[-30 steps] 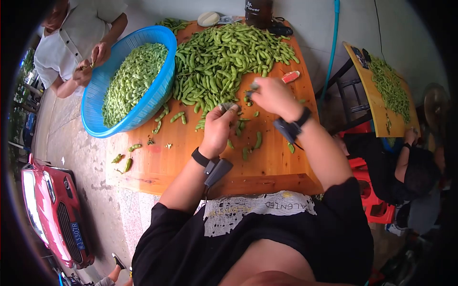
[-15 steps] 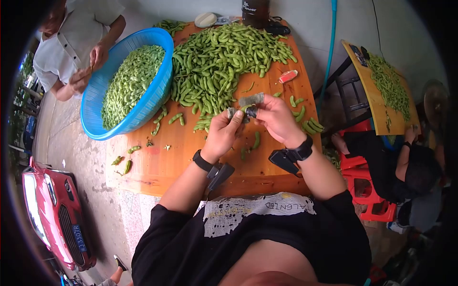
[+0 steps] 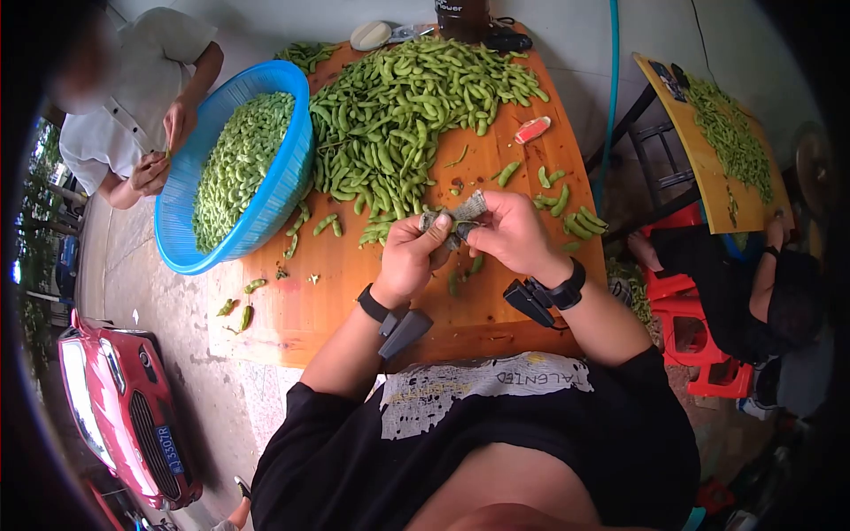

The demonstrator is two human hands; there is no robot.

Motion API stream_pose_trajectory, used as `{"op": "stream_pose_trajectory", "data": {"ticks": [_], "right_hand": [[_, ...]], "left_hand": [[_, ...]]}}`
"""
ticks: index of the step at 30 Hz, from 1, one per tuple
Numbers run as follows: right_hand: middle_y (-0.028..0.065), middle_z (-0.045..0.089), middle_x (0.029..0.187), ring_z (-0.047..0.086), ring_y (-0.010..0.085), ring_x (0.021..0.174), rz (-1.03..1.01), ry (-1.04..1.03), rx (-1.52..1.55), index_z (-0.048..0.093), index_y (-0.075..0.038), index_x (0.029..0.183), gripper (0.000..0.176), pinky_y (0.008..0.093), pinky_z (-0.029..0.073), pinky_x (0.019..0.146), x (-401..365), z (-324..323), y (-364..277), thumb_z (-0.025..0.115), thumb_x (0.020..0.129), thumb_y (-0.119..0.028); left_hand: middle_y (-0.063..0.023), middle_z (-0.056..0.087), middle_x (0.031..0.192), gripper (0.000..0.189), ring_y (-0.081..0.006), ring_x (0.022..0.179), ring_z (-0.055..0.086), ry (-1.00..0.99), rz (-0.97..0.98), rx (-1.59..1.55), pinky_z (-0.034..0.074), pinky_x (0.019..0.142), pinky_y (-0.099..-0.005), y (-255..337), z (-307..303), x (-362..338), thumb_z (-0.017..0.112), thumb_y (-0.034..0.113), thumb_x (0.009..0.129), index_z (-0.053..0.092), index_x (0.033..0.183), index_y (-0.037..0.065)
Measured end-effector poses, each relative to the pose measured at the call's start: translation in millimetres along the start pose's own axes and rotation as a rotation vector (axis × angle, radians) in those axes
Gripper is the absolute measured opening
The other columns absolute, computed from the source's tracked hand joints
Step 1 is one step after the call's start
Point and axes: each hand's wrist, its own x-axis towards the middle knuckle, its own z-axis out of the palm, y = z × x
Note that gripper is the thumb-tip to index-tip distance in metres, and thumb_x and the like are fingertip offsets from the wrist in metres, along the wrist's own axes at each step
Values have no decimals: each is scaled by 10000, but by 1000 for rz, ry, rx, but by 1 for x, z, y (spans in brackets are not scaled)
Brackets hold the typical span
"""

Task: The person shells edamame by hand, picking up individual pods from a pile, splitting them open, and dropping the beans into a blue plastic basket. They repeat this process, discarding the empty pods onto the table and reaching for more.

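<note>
My left hand [image 3: 410,258] and my right hand [image 3: 515,235] meet above the wooden table, fingers pinched together with grey wrapping on some fingertips. Between them shows a small green part of a soybean pod [image 3: 457,225], mostly covered by the fingers. Beyond the hands lies a big heap of green soybean pods [image 3: 398,124]. To the left, a blue plastic basket [image 3: 304,142] leans at the table edge, filled with shelled green beans [image 3: 243,164]. A few loose pods [image 3: 583,223] lie right of my right hand.
A red-and-white packet [image 3: 532,130] and a dark container [image 3: 462,19] are on the wooden table [image 3: 354,301]. A person in a white shirt [image 3: 133,88] handles something small by the basket. Another person sits at a second pod-covered table [image 3: 673,115]. A red car [image 3: 133,416] stands outside.
My hands have drawn closer together and the fingers now cover more of the pod. The right hand has turned slightly, uncovering a loose pod behind it. The view has shifted a little.
</note>
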Motion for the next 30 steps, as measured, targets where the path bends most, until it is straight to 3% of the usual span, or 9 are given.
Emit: {"op": "stream_pose_trajectory", "data": {"ticks": [5,10,11,13,14,16,21,23,30], "right_hand": [[63,650,802,624,108,657,-274,47,-291,622,29,860,152,268,499,544,-1,3,0,681,719,31],[36,649,868,612,82,758,-881,88,-832,645,49,949,238,234,507,624,9,-6,-9,613,723,118],[36,649,868,612,82,758,-880,90,-833,645,49,949,238,234,507,624,5,-4,-9,613,723,118],[26,658,892,610,70,763,-386,175,-485,661,34,1034,287,225,511,624,-4,6,-11,604,761,107],[26,658,892,610,70,763,-387,175,-485,661,34,1034,287,225,511,624,-4,3,-8,604,761,107],[8,656,907,605,57,762,-7,68,-68,660,14,1101,311,211,514,627,-2,-5,1,593,806,83],[41,695,830,641,72,734,-17,168,-144,674,19,990,189,234,520,642,0,-1,11,670,804,-12],[44,696,832,642,77,724,-184,144,-222,671,20,977,182,242,524,640,1,0,17,672,799,-20],[55,691,772,641,88,678,-35,64,-175,665,24,941,180,258,518,611,-1,-4,6,687,774,-39]], "left_hand": [[7,506,633,230,-60,483,355,11,-154,-287,245,438,-232,3,7,-3,543,219,991,583,832,57],[11,502,675,190,-61,500,368,-65,-195,-335,266,445,-223,12,1,0,531,216,996,547,875,70],[16,490,680,182,-60,504,364,-54,-202,-302,272,446,-224,12,1,0,533,210,996,535,879,72],[26,476,655,177,-61,514,366,-26,-81,-134,276,455,-221,3,0,3,521,212,1003,559,922,59],[35,461,629,187,-62,524,369,3,42,35,280,463,-218,-1,0,4,509,213,1009,584,965,47],[44,479,636,173,-51,543,386,56,125,166,306,483,-214,-8,4,5,526,195,1004,591,951,45],[16,481,577,243,-72,537,376,192,385,577,347,478,-258,-24,-2,10,638,165,943,578,763,14],[-16,426,536,292,-93,533,344,190,473,657,334,471,-283,-25,-5,12,657,167,927,567,709,-6],[-11,460,551,288,-86,535,369,137,476,649,345,477,-280,-26,-5,9,658,177,929,593,720,-11]]}}
